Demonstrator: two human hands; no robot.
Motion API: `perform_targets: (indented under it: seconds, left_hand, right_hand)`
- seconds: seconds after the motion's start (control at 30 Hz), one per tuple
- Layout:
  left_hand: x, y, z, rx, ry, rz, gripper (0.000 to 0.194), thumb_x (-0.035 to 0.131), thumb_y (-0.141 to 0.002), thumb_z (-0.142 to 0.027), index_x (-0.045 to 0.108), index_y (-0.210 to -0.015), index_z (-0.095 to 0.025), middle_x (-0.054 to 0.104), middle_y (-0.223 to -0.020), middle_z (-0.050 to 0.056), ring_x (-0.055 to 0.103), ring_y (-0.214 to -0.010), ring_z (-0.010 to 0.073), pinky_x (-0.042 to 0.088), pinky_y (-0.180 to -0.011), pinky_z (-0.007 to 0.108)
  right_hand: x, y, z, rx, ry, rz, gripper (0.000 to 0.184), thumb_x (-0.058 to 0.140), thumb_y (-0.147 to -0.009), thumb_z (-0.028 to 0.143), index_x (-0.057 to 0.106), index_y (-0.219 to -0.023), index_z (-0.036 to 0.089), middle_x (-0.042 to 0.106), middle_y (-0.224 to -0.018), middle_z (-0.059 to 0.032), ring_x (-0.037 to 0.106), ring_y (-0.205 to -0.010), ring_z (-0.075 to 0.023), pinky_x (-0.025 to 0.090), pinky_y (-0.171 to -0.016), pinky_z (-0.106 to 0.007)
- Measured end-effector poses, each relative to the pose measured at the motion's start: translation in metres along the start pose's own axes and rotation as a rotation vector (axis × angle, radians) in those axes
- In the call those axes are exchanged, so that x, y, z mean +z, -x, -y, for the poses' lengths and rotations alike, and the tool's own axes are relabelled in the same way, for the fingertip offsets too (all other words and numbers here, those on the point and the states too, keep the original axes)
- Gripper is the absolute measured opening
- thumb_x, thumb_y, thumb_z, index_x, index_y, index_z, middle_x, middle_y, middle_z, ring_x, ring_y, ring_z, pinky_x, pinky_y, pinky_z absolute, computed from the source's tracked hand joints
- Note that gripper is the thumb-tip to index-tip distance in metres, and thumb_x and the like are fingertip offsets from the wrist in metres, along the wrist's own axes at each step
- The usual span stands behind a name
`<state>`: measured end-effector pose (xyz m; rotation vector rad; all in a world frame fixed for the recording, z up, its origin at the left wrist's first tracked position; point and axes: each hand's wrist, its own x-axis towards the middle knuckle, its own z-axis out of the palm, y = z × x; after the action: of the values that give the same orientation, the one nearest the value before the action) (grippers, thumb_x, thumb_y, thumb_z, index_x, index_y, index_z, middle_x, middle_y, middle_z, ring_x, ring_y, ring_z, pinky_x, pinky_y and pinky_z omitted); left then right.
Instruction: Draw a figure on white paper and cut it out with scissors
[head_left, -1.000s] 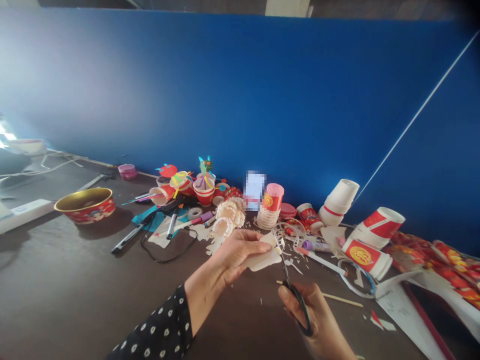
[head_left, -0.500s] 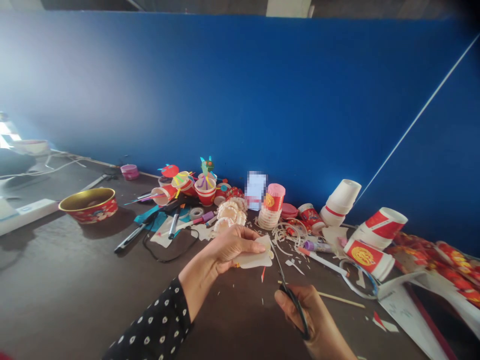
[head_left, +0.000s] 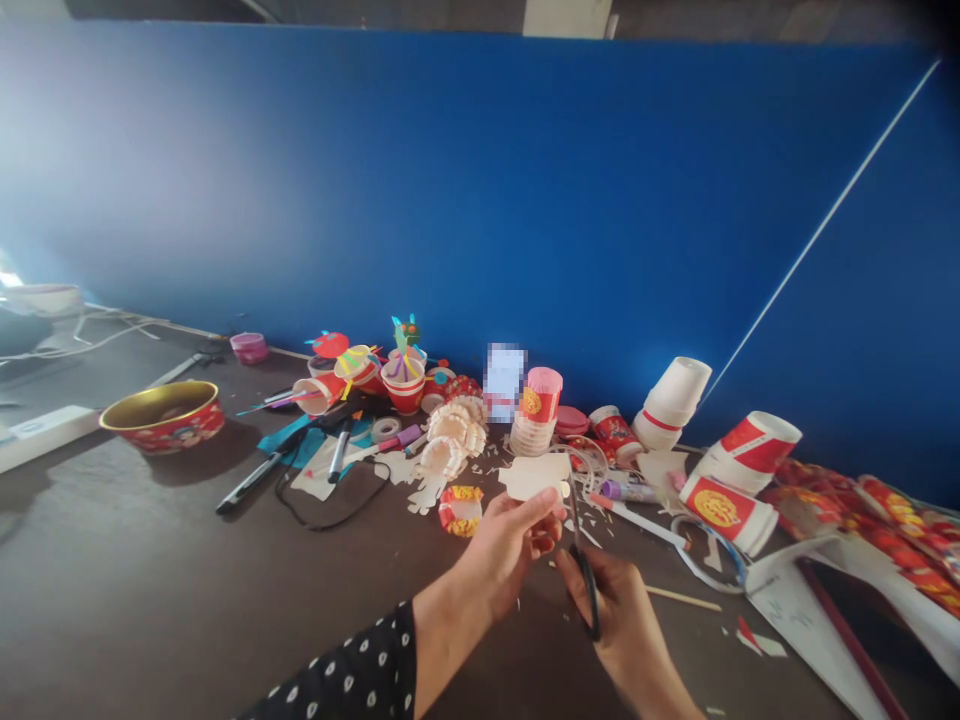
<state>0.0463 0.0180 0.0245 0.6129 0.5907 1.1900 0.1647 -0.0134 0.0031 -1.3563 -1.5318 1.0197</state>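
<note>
Right hand (head_left: 619, 605): wrapped around the black handles of our scissors (head_left: 589, 590), blades pointing away from us!
Left hand (head_left: 514, 545): thumb and fingers clamped on our white paper (head_left: 531, 474), held up over the table (head_left: 300, 600), right by those blades.
Scrap (head_left: 460, 511): red and yellow, lying just left of our left hand.
Cup stack (head_left: 543, 397): upright, pink-topped, beyond our paper.
Wall (head_left: 480, 200): blue, behind everything.
</note>
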Motion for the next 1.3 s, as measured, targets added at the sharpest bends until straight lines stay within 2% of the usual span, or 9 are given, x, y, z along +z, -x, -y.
perform_targets:
  seconds: [0.17, 0.27, 0.43, 0.6, 0.77, 0.97, 1.13, 1.3]
  left_hand:
    - [0.007, -0.002, -0.003, 0.078, 0.003, -0.136, 0.027, 0.074, -0.056, -0.031, 0.053, -0.061, -0.014, 0.05, -0.058, -0.002, 0.044, -0.053, 0.0074, 0.032, -0.055, 0.022]
    - [0.01, -0.004, -0.003, 0.101, 0.027, -0.157, 0.026, 0.073, -0.056, -0.03, 0.053, -0.059, -0.014, 0.05, -0.056, -0.002, 0.043, -0.053, 0.0072, 0.032, -0.055, 0.022]
    - [0.016, -0.009, 0.003, 0.117, 0.049, -0.187, 0.029, 0.074, -0.055, -0.029, 0.057, -0.074, -0.014, 0.058, -0.067, 0.001, 0.048, -0.056, 0.0087, 0.035, -0.056, 0.023]
    - [0.022, -0.014, 0.004, 0.093, 0.027, -0.285, 0.033, 0.075, -0.054, -0.026, 0.056, -0.08, -0.015, 0.059, -0.07, 0.002, 0.051, -0.059, 0.0095, 0.038, -0.059, 0.023]
    - [0.024, -0.018, 0.004, 0.12, -0.035, -0.355, 0.037, 0.076, -0.052, -0.025, 0.056, -0.081, -0.014, 0.06, -0.067, 0.002, 0.051, -0.056, 0.0094, 0.038, -0.057, 0.024]
    - [0.024, -0.017, 0.002, 0.127, -0.115, -0.365, 0.032, 0.075, -0.05, -0.027, 0.059, -0.073, -0.012, 0.058, -0.059, 0.001, 0.047, -0.049, 0.0084, 0.036, -0.051, 0.023]
    - [0.027, -0.014, 0.0, 0.123, -0.121, -0.307, 0.028, 0.074, -0.05, -0.025, 0.059, -0.071, -0.012, 0.057, -0.057, 0.001, 0.046, -0.048, 0.0081, 0.034, -0.049, 0.022]
    - [0.03, -0.012, -0.002, 0.131, -0.171, -0.304, 0.023, 0.073, -0.051, -0.024, 0.06, -0.066, -0.012, 0.055, -0.053, 0.0, 0.043, -0.046, 0.0077, 0.032, -0.047, 0.022]
  right_hand:
    - [0.002, -0.002, -0.008, -0.005, 0.024, -0.014, 0.042, 0.06, -0.068, 0.047, 0.035, -0.05, 0.019, 0.023, -0.052, 0.0058, 0.019, -0.05, -0.0091, 0.018, -0.042, -0.021]
    - [0.003, -0.001, -0.008, -0.013, 0.012, -0.005, 0.04, 0.059, -0.07, 0.045, 0.035, -0.051, 0.019, 0.024, -0.052, 0.0059, 0.02, -0.05, -0.0089, 0.018, -0.042, -0.022]
    - [0.002, 0.0, -0.003, -0.024, -0.012, 0.001, 0.037, 0.056, -0.074, 0.042, 0.036, -0.054, 0.019, 0.026, -0.053, 0.0054, 0.022, -0.05, -0.0092, 0.018, -0.043, -0.023]
    - [0.0, -0.001, -0.007, 0.006, -0.02, -0.017, 0.039, 0.058, -0.071, 0.042, 0.032, -0.052, 0.02, 0.024, -0.051, 0.0062, 0.022, -0.048, -0.0088, 0.018, -0.041, -0.022]
    - [-0.001, -0.004, -0.014, 0.036, -0.102, -0.002, 0.036, 0.06, -0.071, 0.041, 0.037, -0.054, 0.02, 0.025, -0.05, 0.0068, 0.023, -0.047, -0.0085, 0.02, -0.04, -0.02]
    - [-0.002, -0.004, -0.012, 0.034, -0.109, 0.02, 0.036, 0.059, -0.072, 0.041, 0.037, -0.054, 0.019, 0.026, -0.049, 0.0071, 0.022, -0.046, -0.0079, 0.018, -0.04, -0.021]
    - [-0.003, -0.003, -0.009, 0.015, -0.113, 0.012, 0.038, 0.057, -0.072, 0.046, 0.038, -0.053, 0.019, 0.029, -0.047, 0.007, 0.023, -0.045, -0.0078, 0.019, -0.041, -0.021]
    - [-0.005, -0.003, -0.01, 0.002, -0.12, 0.004, 0.041, 0.056, -0.071, 0.051, 0.037, -0.052, 0.019, 0.03, -0.047, 0.0067, 0.024, -0.045, -0.0083, 0.02, -0.042, -0.021]
